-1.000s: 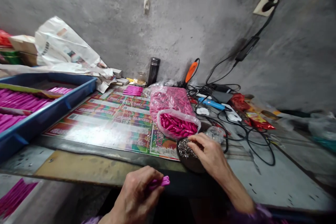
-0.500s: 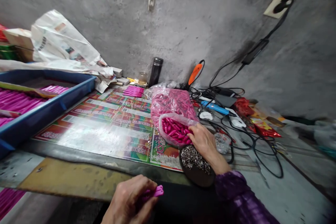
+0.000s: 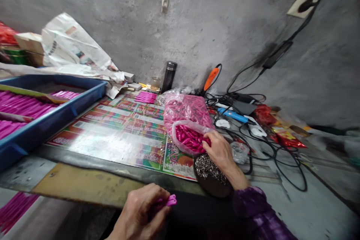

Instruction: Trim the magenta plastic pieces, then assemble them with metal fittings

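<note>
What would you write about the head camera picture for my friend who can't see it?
A person's right hand rests at the open mouth of a clear plastic bag of shiny pink pieces, beside a dark dish of tiny metal parts. The left hand holds a small pink plastic piece. A blue tray sits farther left.

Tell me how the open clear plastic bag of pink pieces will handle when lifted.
The open clear plastic bag will probably sag and fold, since its thin film creases around the load. Its mouth gapes, so tipping could spill the loose glossy pink pieces, which look apt to slide over one another.
</note>
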`<state>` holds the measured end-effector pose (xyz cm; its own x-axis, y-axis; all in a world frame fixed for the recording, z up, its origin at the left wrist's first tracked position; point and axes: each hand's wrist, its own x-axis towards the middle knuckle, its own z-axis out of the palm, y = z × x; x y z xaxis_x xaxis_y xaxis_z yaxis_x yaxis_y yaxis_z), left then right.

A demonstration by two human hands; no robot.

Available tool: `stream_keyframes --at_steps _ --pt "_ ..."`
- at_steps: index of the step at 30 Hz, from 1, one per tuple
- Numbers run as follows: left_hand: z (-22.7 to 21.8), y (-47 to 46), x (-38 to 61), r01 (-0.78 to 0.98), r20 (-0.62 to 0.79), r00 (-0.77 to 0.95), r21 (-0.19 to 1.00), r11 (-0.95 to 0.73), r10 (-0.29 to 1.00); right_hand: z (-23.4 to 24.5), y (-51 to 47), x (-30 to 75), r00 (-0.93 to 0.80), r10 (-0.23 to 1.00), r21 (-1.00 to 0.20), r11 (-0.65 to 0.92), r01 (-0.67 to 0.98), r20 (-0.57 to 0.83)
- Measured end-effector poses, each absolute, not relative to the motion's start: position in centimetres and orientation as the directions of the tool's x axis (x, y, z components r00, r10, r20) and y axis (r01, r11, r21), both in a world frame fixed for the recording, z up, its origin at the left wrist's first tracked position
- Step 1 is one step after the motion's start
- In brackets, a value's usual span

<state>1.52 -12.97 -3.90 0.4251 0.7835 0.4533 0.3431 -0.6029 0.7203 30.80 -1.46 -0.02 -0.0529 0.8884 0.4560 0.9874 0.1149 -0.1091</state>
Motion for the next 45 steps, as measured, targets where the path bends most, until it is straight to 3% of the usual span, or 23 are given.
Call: stream_keyframes --at_steps 8,11,15,21,28,45 --pt "-2.4 -14.2 1.5 0.326 0.466 0.385 0.739 -0.590 0.797 1.5 -11.1 26.9 -0.159 0.796 -0.320 0.406 0.856 0.584" --pt "-1.7 -15.0 1.3 0.319 0.432 0.400 0.761 -0.565 0.808 1.7 -15.4 24.7 -0.145 0.799 -0.506 0.498 0.704 0.584" --pt "-1.3 -16.1 1.2 0.309 0.404 0.410 0.781 -0.542 0.817 1.0 -18.8 23.0 -0.065 0.862 -0.675 0.439 0.593 0.503" --pt "-2.1 -17.3 1.2 0.314 0.353 0.446 0.799 -0.513 0.823 -0.5 -20.8 22.4 0.013 0.946 -0.823 0.275 0.497 0.324" --pt "-3.0 -18.2 1.6 0.314 0.360 0.467 0.786 -0.532 0.808 -1.8 -22.0 22.3 0.020 0.975 -0.891 0.192 0.411 0.220" --pt "-4.5 -18.9 1.8 0.342 0.292 0.503 0.797 -0.498 0.813 -3.4 -22.8 22.3 0.021 0.985 -0.908 0.151 0.390 0.173"
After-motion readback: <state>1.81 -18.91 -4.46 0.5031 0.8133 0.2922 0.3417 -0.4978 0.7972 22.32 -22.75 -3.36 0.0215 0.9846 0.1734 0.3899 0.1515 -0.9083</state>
